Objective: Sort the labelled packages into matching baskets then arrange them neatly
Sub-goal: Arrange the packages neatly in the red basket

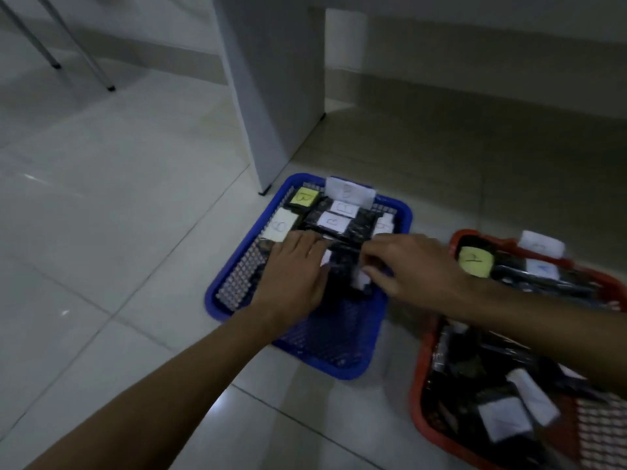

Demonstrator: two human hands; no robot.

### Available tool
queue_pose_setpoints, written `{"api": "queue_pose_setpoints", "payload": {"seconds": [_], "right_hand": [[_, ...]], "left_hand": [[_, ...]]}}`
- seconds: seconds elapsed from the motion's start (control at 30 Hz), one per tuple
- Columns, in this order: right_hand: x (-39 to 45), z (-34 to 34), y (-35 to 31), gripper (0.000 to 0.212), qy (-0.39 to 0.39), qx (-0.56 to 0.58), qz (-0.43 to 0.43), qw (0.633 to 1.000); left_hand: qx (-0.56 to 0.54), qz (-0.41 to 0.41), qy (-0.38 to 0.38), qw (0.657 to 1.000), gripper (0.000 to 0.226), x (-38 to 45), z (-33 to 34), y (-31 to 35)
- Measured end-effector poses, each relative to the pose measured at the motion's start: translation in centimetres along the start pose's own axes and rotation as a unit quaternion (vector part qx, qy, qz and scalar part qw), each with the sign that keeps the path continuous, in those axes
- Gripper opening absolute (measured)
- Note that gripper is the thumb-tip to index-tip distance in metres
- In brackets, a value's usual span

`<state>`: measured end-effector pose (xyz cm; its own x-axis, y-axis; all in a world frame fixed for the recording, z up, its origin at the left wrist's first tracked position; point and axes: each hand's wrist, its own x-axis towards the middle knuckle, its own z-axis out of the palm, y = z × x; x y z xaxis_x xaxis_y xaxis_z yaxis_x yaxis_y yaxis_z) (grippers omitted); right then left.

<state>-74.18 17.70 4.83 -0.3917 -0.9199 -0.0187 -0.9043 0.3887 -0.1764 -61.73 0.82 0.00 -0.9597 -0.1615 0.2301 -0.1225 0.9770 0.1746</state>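
Both of your hands are over the middle of the blue basket (342,361), which sits on the pale tiled floor (101,232) beside a white table leg (268,96). Your left hand (295,269) lies palm down with its fingers straight and close together, fingertips resting on the left end of a dark wrapped package (342,266) in the basket. Your right hand (417,266) reaches in from the right, fingers bent, and seems to pinch the right end of that same package near its white label, though motion blur keeps you from telling how firm the grip is. So the package lies between your two hands, under the left fingertips and at the right ones. Behind it, at the far end of the blue basket, more dark packages sit in a row with white B labels (334,222) facing up, along with a yellow B label (304,197). The red basket (420,378) stands just to the right, under your right forearm, holding dark packages, a yellow A label (475,261) and several white labels
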Motion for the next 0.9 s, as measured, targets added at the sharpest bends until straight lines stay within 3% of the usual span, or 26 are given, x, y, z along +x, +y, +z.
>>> {"api": "queue_pose_setpoints", "payload": {"seconds": [0.17,0.37,0.5,0.67,0.83,0.9], "right_hand": [[-9.9,-1.2,7.2,0.008,0.027,0.058,0.133,0.989],[-19.8,2.7,11.1,0.016,-0.055,0.139,0.243,0.959],[-22.4,5.0,11.0,0.025,-0.113,0.171,0.280,0.938],[-23.0,6.7,9.7,0.017,-0.074,0.201,0.289,0.933],[-22.6,5.7,9.1,0.042,-0.147,0.308,0.258,0.904],[-22.4,5.4,8.8,0.048,-0.152,0.308,0.253,0.904]], "left_hand": [[-0.038,0.218,-0.077,0.972,0.035,4.5,1.9,9.0],[-0.041,0.370,-0.142,0.917,0.025,6.2,5.4,16.2],[-0.048,0.366,-0.218,0.903,0.033,5.0,7.6,18.7],[-0.032,0.357,-0.279,0.891,0.045,3.9,9.1,19.9],[-0.123,0.306,-0.333,0.883,0.026,4.5,8.6,19.9],[-0.146,0.294,-0.312,0.891,0.021,5.0,8.3,19.9]]}}
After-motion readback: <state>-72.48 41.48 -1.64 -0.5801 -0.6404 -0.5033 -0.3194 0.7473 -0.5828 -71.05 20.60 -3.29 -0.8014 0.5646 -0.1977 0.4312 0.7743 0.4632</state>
